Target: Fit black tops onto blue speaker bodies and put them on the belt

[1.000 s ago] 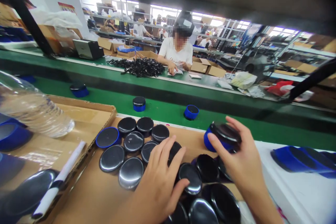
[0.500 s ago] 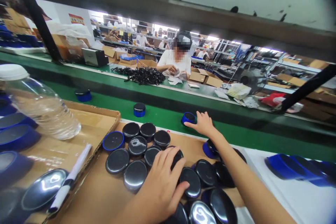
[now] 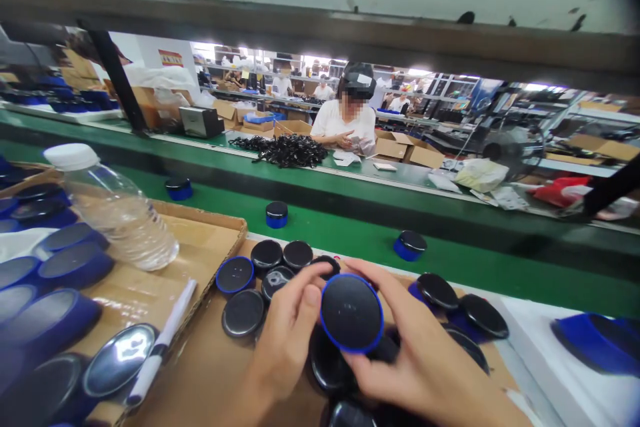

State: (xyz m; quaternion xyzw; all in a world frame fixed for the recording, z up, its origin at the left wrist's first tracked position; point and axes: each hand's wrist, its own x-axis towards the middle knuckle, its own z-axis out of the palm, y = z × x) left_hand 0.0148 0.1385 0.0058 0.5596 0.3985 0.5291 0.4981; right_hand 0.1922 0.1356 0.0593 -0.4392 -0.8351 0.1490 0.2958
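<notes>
Between my hands is a round black case with a blue rim (image 3: pixel 352 313), its flat dark face tilted towards me. My right hand (image 3: pixel 405 340) grips it from the right, thumb below and fingers along the upper edge. Curled at its left edge, my left hand (image 3: pixel 287 327) has its thumb and index finger against the rim. Under and around the hands, several glossy black round cases (image 3: pixel 243 313) lie on brown cardboard; some are partly hidden. One blue-rimmed case (image 3: pixel 235 275) lies among them, face up.
Beyond the cardboard runs a green belt (image 3: pixel 340 230) carrying spaced blue-and-black cases (image 3: pixel 410 245). At left are a water bottle (image 3: pixel 123 213), a marker (image 3: pixel 163 343) and a cardboard tray (image 3: pixel 210 230) of cases. White foam (image 3: pixel 545 347) lies right. A person (image 3: pixel 345 120) sits opposite; a beam (image 3: pixel 320 20) crosses overhead.
My right hand has picked a case off the green belt and drawn it back towards me. My left hand has come up from the black cases to meet it. The view has shifted slightly.
</notes>
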